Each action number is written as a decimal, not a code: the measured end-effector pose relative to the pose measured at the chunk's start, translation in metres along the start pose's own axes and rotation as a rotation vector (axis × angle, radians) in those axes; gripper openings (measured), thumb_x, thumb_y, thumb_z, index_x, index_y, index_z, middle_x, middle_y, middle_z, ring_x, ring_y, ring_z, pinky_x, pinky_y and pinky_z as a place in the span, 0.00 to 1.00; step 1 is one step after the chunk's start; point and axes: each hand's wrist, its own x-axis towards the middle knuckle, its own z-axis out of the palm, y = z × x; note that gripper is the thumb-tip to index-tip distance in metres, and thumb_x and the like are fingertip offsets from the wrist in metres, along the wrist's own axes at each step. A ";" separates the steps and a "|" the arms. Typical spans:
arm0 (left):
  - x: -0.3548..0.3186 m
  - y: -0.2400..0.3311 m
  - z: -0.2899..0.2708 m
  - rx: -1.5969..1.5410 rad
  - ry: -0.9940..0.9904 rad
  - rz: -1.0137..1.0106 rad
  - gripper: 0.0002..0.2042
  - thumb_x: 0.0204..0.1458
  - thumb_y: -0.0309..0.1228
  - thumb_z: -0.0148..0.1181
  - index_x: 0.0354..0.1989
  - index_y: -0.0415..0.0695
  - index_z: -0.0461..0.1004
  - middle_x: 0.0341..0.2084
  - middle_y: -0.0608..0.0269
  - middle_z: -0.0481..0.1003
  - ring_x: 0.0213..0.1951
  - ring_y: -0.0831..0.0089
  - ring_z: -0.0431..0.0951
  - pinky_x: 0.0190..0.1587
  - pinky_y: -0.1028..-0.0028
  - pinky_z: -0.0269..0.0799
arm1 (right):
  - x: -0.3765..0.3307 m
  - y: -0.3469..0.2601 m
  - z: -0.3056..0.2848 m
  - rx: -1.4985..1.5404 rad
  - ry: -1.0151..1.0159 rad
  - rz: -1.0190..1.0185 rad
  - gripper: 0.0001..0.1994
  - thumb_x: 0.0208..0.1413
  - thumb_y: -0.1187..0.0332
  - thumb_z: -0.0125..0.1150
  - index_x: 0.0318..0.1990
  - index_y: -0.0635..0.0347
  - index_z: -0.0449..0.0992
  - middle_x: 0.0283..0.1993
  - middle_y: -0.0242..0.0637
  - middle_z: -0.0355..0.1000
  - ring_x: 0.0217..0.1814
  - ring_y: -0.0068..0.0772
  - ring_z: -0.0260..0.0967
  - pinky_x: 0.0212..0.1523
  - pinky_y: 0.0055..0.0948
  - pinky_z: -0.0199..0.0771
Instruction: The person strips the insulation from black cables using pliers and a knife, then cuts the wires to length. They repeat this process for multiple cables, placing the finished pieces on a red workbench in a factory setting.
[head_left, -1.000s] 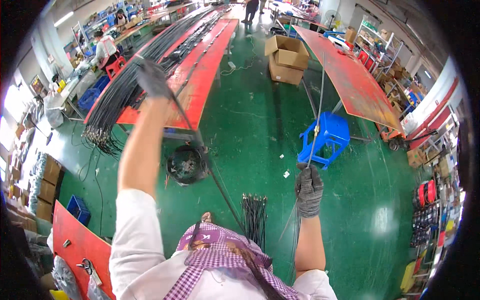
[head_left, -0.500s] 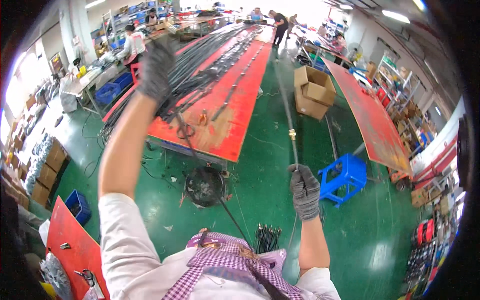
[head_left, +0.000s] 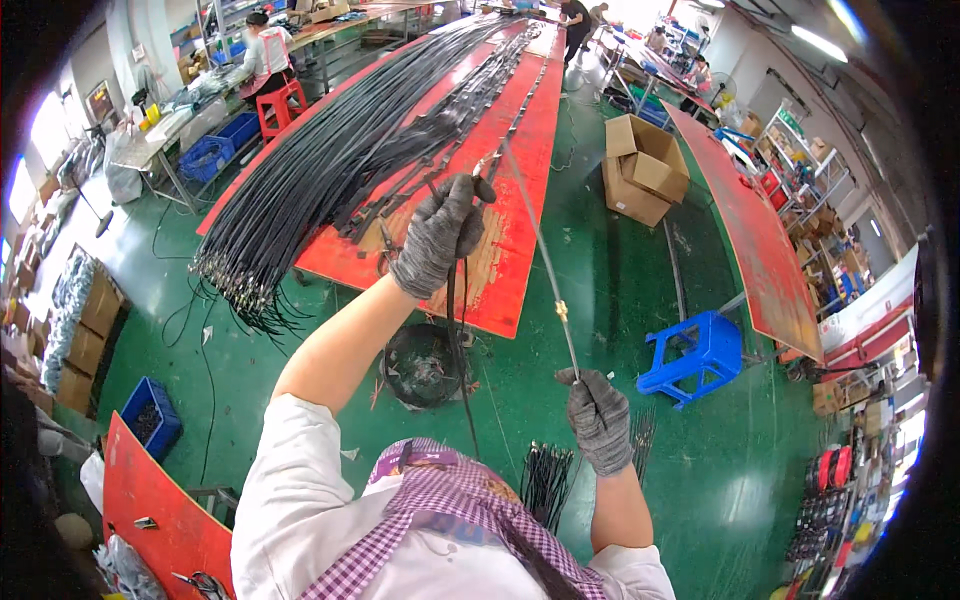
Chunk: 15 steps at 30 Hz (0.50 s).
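My left hand [head_left: 440, 238], in a grey knit glove, is raised over the near end of the red table [head_left: 512, 275]. Its fingers are closed around a black cable, and a length of black cable [head_left: 464, 385] hangs below it. My right hand [head_left: 602, 422], gloved alike, grips the lower end of a long thin grey rod [head_left: 546, 258]. A brass-coloured fitting [head_left: 561, 310] sits on the rod just above that hand. The rod slants up and leftward, its top near the tip by my left fingers; whether they touch, I cannot tell.
Many black cables [head_left: 300, 185] lie along the table, beside scissors [head_left: 386, 250]. A round black tub [head_left: 388, 383] stands below its edge. To the right are a blue stool [head_left: 705, 350], cardboard boxes [head_left: 640, 190] and another red board [head_left: 740, 230]. A cable bundle [head_left: 545, 480] stands near me.
My left hand has come down and to the right, from high over the cables toward the rod. My right hand has lowered slightly, still gripping the rod, whose fitting moved down and left.
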 end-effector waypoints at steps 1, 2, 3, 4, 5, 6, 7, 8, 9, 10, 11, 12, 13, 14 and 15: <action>0.002 -0.003 -0.002 -0.154 -0.071 -0.037 0.13 0.53 0.43 0.38 0.29 0.48 0.65 0.04 0.75 0.52 0.07 0.85 0.50 0.11 0.82 0.43 | -0.003 0.002 0.000 0.024 0.027 -0.013 0.07 0.51 0.70 0.45 0.34 0.60 0.69 0.24 0.32 0.68 0.19 0.16 0.56 0.21 0.17 0.59; 0.003 -0.008 -0.005 -0.307 -0.142 -0.075 0.13 0.53 0.43 0.37 0.28 0.48 0.64 0.03 0.75 0.51 0.07 0.84 0.49 0.11 0.82 0.43 | -0.007 0.004 -0.001 0.047 0.052 -0.026 0.07 0.50 0.71 0.45 0.34 0.60 0.69 0.23 0.33 0.68 0.19 0.16 0.57 0.21 0.17 0.59; 0.004 -0.010 -0.006 -0.459 -0.213 -0.112 0.14 0.53 0.44 0.37 0.27 0.49 0.64 0.03 0.75 0.51 0.07 0.83 0.49 0.11 0.82 0.43 | -0.011 0.009 -0.001 0.047 0.047 -0.023 0.07 0.50 0.71 0.46 0.34 0.60 0.69 0.23 0.33 0.68 0.19 0.17 0.57 0.21 0.18 0.59; 0.004 -0.010 -0.003 -0.508 -0.241 -0.138 0.14 0.53 0.45 0.36 0.27 0.49 0.63 0.03 0.74 0.50 0.07 0.82 0.49 0.11 0.81 0.44 | -0.016 0.016 0.000 0.052 0.047 -0.015 0.07 0.50 0.71 0.46 0.34 0.59 0.69 0.23 0.34 0.68 0.19 0.17 0.57 0.21 0.18 0.60; 0.003 -0.009 0.002 -0.557 -0.268 -0.164 0.14 0.53 0.45 0.36 0.27 0.49 0.63 0.03 0.74 0.50 0.07 0.82 0.49 0.11 0.81 0.44 | -0.019 0.019 0.000 0.057 0.046 -0.008 0.07 0.50 0.71 0.46 0.34 0.59 0.70 0.23 0.35 0.68 0.19 0.18 0.58 0.21 0.19 0.60; 0.001 -0.009 0.006 -0.605 -0.294 -0.190 0.14 0.53 0.45 0.35 0.26 0.50 0.62 0.02 0.74 0.49 0.06 0.81 0.49 0.11 0.81 0.45 | -0.020 0.019 -0.001 0.039 0.049 -0.016 0.07 0.50 0.71 0.46 0.34 0.59 0.70 0.23 0.36 0.68 0.18 0.18 0.58 0.21 0.19 0.60; -0.001 -0.009 0.012 -0.619 -0.324 -0.199 0.14 0.53 0.45 0.35 0.26 0.50 0.62 0.02 0.74 0.49 0.06 0.81 0.49 0.11 0.81 0.45 | -0.021 0.017 -0.002 0.020 0.055 -0.020 0.07 0.50 0.71 0.46 0.34 0.59 0.70 0.23 0.36 0.68 0.18 0.19 0.58 0.21 0.19 0.60; -0.004 -0.009 0.017 -0.632 -0.353 -0.207 0.14 0.53 0.44 0.35 0.26 0.50 0.62 0.02 0.74 0.50 0.06 0.81 0.48 0.11 0.81 0.45 | -0.023 0.016 -0.003 0.001 0.061 -0.024 0.07 0.50 0.72 0.46 0.34 0.59 0.70 0.22 0.37 0.68 0.18 0.19 0.58 0.21 0.19 0.60; -0.006 -0.010 0.023 -0.646 -0.383 -0.216 0.14 0.53 0.44 0.35 0.26 0.50 0.62 0.02 0.74 0.50 0.06 0.81 0.48 0.11 0.81 0.45 | -0.026 0.018 -0.006 0.019 0.060 0.006 0.07 0.50 0.72 0.46 0.33 0.59 0.70 0.22 0.37 0.67 0.18 0.19 0.58 0.21 0.19 0.60; -0.008 -0.008 0.029 -0.641 -0.389 -0.220 0.14 0.53 0.44 0.35 0.26 0.50 0.62 0.02 0.74 0.50 0.06 0.81 0.48 0.11 0.81 0.45 | -0.030 0.021 -0.009 0.039 0.057 0.032 0.07 0.49 0.72 0.46 0.33 0.59 0.70 0.21 0.37 0.67 0.17 0.20 0.58 0.20 0.20 0.60; -0.010 -0.006 0.034 -0.637 -0.395 -0.225 0.14 0.53 0.44 0.35 0.26 0.50 0.62 0.02 0.74 0.50 0.06 0.81 0.49 0.11 0.81 0.46 | -0.033 0.022 -0.012 0.059 0.054 0.058 0.07 0.49 0.72 0.46 0.33 0.59 0.70 0.20 0.37 0.67 0.17 0.20 0.58 0.20 0.20 0.60; -0.012 -0.006 0.041 -0.633 -0.402 -0.230 0.14 0.53 0.44 0.35 0.26 0.50 0.62 0.02 0.74 0.50 0.06 0.81 0.49 0.11 0.81 0.46 | -0.038 0.022 -0.016 0.040 0.061 0.025 0.07 0.49 0.72 0.46 0.33 0.59 0.70 0.19 0.37 0.65 0.16 0.20 0.57 0.20 0.20 0.59; -0.013 -0.007 0.048 -0.624 -0.415 -0.250 0.14 0.53 0.44 0.35 0.26 0.49 0.62 0.02 0.74 0.50 0.06 0.81 0.49 0.11 0.81 0.46 | -0.041 0.022 -0.021 0.017 0.071 -0.011 0.07 0.50 0.71 0.46 0.33 0.59 0.70 0.18 0.36 0.64 0.16 0.20 0.57 0.19 0.20 0.59; -0.015 -0.008 0.057 -0.615 -0.428 -0.270 0.14 0.53 0.44 0.35 0.26 0.49 0.62 0.03 0.74 0.51 0.06 0.80 0.49 0.11 0.80 0.46 | -0.044 0.022 -0.027 -0.007 0.082 -0.046 0.07 0.50 0.71 0.45 0.33 0.59 0.70 0.17 0.36 0.63 0.16 0.21 0.57 0.19 0.19 0.58; -0.017 -0.011 0.065 -0.606 -0.441 -0.290 0.14 0.53 0.44 0.36 0.26 0.49 0.61 0.03 0.74 0.51 0.06 0.80 0.50 0.11 0.80 0.46 | -0.047 0.023 -0.032 0.011 0.090 -0.045 0.07 0.50 0.70 0.45 0.33 0.59 0.70 0.16 0.35 0.62 0.15 0.21 0.57 0.18 0.20 0.58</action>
